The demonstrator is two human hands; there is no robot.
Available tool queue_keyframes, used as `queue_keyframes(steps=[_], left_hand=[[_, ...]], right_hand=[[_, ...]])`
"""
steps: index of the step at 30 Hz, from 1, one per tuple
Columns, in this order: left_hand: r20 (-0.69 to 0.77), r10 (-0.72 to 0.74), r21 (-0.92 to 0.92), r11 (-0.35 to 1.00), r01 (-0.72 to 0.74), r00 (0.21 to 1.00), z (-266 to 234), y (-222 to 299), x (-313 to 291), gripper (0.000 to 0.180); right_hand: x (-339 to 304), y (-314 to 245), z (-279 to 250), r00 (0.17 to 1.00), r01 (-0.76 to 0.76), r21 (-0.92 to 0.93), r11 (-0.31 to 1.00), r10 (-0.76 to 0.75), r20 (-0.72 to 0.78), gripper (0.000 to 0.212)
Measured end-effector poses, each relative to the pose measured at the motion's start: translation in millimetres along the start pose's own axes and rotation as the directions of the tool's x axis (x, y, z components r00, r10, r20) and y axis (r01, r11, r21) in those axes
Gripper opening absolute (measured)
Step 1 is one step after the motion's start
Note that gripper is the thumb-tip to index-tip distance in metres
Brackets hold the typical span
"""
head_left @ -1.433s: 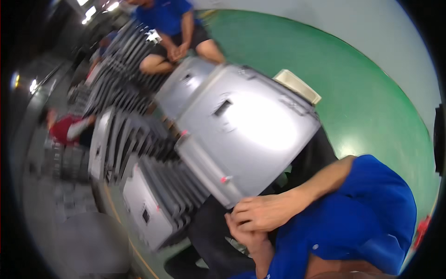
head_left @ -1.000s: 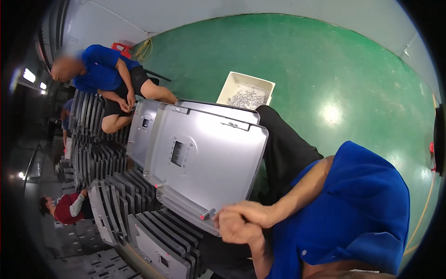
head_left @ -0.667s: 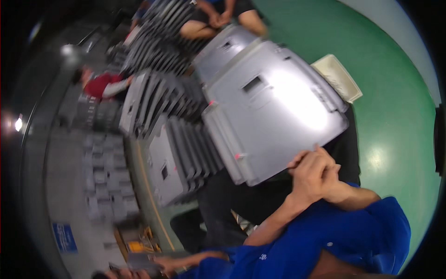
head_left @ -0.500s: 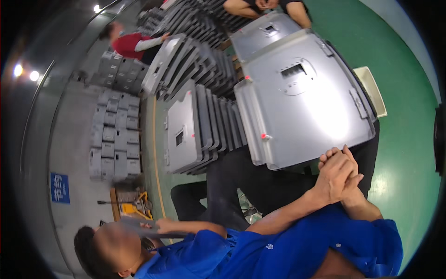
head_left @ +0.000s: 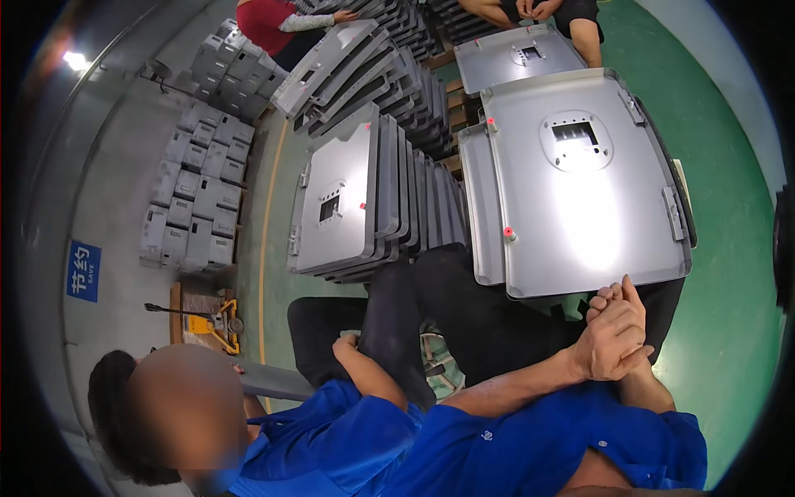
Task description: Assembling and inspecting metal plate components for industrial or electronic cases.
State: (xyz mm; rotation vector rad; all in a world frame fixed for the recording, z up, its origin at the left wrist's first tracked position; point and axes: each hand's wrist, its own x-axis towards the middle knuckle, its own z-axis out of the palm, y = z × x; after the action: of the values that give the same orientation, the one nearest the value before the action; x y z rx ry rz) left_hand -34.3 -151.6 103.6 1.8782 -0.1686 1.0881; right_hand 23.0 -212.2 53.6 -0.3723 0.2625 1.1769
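My left hand (head_left: 611, 338) is closed over my right hand (head_left: 636, 364), the two clasped together above my lap. One finger reaches up to the near edge of a grey metal door panel (head_left: 551, 195); whether it touches cannot be told. No tool or part shows in either hand, though the palms are hidden. The panel lies face up over my knees, with a rectangular cutout, two hinge-like brackets on its right side and two red-tipped posts on its left. Under it, a second panel (head_left: 480, 199) sticks out to the left.
Left of my knees stands a leaning row of similar panels (head_left: 338, 199), with another stack (head_left: 331, 70) beyond. A co-worker in blue (head_left: 339, 439) sits close on my left. Farther off are grey boxes (head_left: 195, 186), a yellow pallet jack (head_left: 217, 323) and a person across from me (head_left: 538, 10).
The view has tilted, so the panels sit farther right and the surroundings have shifted. My hands remain clasped. The co-worker in blue now has a hand by the black-trousered knee.
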Motion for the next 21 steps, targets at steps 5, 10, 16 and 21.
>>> queue_keyframes(steps=[5, 10, 16, 21], left_hand=[[0.018, 0.122, -0.118, 0.986, -0.119, 0.992, -5, 6, -3, 0.020], [-0.012, 0.213, -0.180, 0.961, -0.212, 0.977, -19, 15, 1, 0.023], [0.074, 0.076, -0.128, 0.990, -0.066, 0.994, -26, 1, 4, 0.022], [0.044, -0.099, 0.062, 0.993, 0.096, 0.994, -44, -13, -24, 0.020]], right_hand=[[3, -3, 15, 0.996, -0.045, 0.096, 0.994, 0.052, -0.067, 0.037], [-20, -22, 14, 0.987, -0.063, 0.166, 0.984, 0.037, 0.157, 0.048], [-38, -87, -8, 0.872, 0.256, 0.181, 0.950, -0.308, 0.380, 0.052], [-33, -170, -56, 0.771, 0.573, 0.190, 0.798, -0.603, 0.206, 0.047]])
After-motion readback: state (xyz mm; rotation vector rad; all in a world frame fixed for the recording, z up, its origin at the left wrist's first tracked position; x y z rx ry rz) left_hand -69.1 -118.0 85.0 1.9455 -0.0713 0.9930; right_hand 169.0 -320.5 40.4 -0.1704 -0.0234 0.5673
